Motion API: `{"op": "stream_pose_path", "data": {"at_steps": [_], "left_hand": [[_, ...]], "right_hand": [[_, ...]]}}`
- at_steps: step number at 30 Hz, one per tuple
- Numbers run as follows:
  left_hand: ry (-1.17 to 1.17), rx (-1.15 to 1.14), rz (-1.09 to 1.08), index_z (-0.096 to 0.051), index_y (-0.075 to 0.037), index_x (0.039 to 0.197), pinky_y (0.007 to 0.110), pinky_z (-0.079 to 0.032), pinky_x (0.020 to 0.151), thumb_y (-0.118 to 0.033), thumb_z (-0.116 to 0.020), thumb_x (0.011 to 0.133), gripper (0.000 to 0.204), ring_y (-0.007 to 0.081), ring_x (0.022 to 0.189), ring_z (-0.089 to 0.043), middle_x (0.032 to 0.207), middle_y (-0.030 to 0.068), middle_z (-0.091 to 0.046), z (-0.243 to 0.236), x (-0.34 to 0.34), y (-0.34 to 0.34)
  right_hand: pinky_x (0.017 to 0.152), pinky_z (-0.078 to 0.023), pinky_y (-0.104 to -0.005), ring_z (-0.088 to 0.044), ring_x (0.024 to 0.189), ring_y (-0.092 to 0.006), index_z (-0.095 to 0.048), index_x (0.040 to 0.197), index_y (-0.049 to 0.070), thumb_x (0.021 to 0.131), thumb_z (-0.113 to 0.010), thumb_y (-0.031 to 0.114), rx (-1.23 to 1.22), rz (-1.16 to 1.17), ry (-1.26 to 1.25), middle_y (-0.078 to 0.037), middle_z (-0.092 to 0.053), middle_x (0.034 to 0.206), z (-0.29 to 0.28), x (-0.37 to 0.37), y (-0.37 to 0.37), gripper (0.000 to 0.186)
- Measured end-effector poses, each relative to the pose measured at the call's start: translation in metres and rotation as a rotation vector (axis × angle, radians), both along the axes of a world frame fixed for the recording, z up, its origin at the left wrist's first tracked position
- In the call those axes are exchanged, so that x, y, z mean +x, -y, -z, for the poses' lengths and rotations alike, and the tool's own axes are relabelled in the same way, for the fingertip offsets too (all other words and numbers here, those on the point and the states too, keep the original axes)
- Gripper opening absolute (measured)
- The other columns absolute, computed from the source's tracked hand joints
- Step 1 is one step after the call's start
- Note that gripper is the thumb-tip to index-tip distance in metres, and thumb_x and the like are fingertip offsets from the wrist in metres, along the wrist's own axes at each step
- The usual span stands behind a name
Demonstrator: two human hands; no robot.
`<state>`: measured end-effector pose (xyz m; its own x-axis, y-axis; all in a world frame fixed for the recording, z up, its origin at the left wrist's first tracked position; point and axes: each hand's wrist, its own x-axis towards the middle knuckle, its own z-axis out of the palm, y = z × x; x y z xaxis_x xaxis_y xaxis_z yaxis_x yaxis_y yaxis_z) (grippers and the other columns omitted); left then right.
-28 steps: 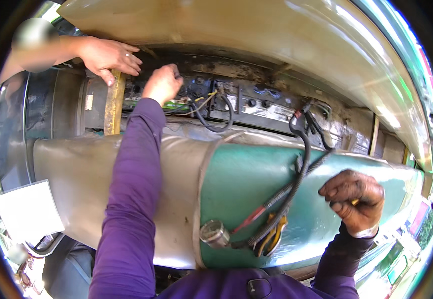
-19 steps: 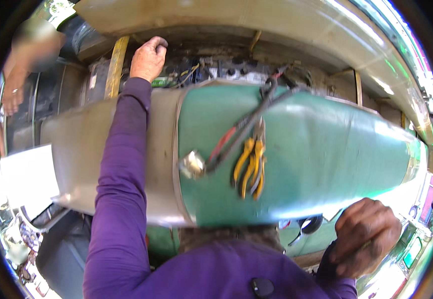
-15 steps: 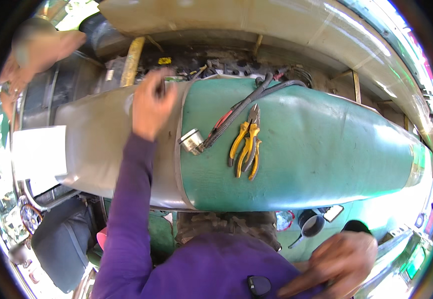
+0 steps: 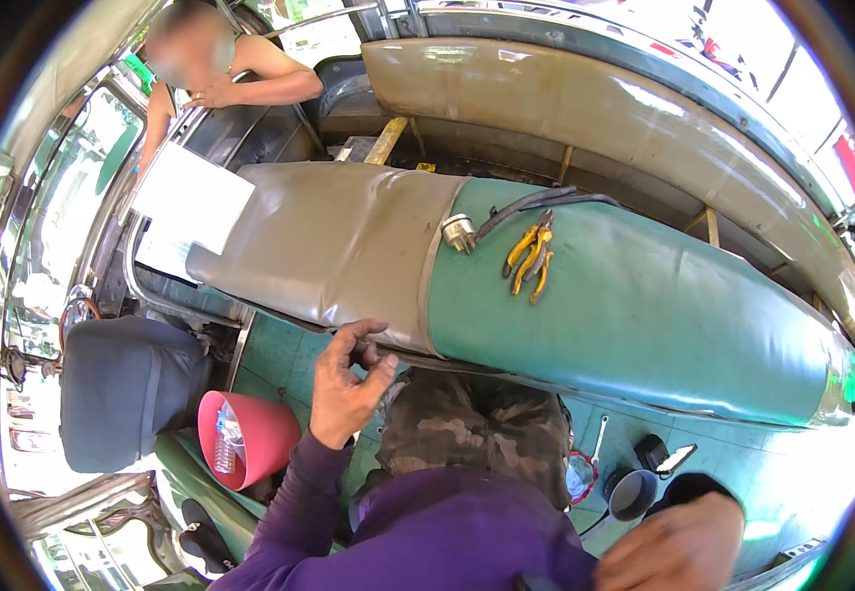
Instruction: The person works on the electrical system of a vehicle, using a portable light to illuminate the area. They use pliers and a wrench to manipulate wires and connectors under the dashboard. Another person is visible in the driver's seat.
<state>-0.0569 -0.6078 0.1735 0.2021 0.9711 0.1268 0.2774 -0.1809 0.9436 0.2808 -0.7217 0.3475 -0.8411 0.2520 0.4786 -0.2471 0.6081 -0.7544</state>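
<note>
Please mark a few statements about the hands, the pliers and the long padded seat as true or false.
1. The yellow-handled pliers lie on the green vinyl half of the long seat cushion. True.
2. The left hand holds the pliers. False: it is at the cushion's near edge, apart from them.
3. A pink plastic bucket lies on the floor. True.
4. The right hand rests on the cushion. False: it is low by the floor, holding nothing visible.

Purple long sleeves, purple top, camouflage trousers; bare left hand (image 4: 347,386).
</note>
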Motion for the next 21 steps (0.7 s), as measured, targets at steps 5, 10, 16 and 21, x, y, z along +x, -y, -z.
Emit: {"op": "stream_pose_path", "data": {"at_steps": [5, 10, 16, 21], "left_hand": [[0.117, 0.083, 0.155, -0.072, 0.0, 0.116, 0.026, -0.043, 0.074, -0.014, -0.08, 0.087, 0.034, 0.0112, 0.079, -0.049, 0.084, 0.0003, -0.053, -0.024, 0.024, 0.022], [0.122, 0.139, 0.369, -0.075, 0.003, 0.112, 0.027, -0.043, 0.077, -0.015, -0.081, 0.086, 0.032, 0.0115, 0.082, -0.052, 0.091, 0.002, -0.061, -0.051, 0.045, 0.04], [-0.287, 0.344, 0.364, -0.078, -0.007, 0.111, 0.036, -0.051, 0.071, -0.013, -0.085, 0.078, 0.034, 0.0264, 0.079, -0.062, 0.087, 0.0115, -0.063, -0.046, 0.066, 0.055], [-0.429, 0.395, 0.424, -0.077, -0.007, 0.097, 0.043, -0.051, 0.068, -0.022, -0.082, 0.08, 0.023, 0.0303, 0.077, -0.061, 0.082, 0.0108, -0.055, -0.025, 0.057, 0.063]], "right_hand": [[0.067, -0.062, -0.0432, -0.069, 0.067, -0.029, -0.065, 0.124, -0.003, 0.094, -0.075, 0.024, -0.59, 0.42, -0.991, -0.028, -0.073, 0.106, 0.05, 0.015, 0.036, 0.041], [0.054, -0.051, -0.0279, -0.064, 0.061, -0.014, -0.052, 0.141, -0.003, 0.078, -0.092, 0.023, -0.791, 1.203, -0.683, -0.027, -0.065, 0.132, 0.13, -0.009, 0.041, 0.078], [0.061, -0.055, -0.0275, -0.067, 0.069, -0.0145, -0.053, 0.139, -0.004, 0.078, -0.093, 0.023, -0.906, 1.12, -0.694, -0.026, -0.064, 0.135, 0.171, -0.042, 0.037, 0.077], [0.064, -0.056, -0.03, -0.066, 0.071, -0.0138, -0.057, 0.135, -0.003, 0.082, -0.09, 0.022, -1.072, 1.076, -0.608, -0.022, -0.067, 0.131, 0.182, -0.059, 0.054, 0.068]]}}
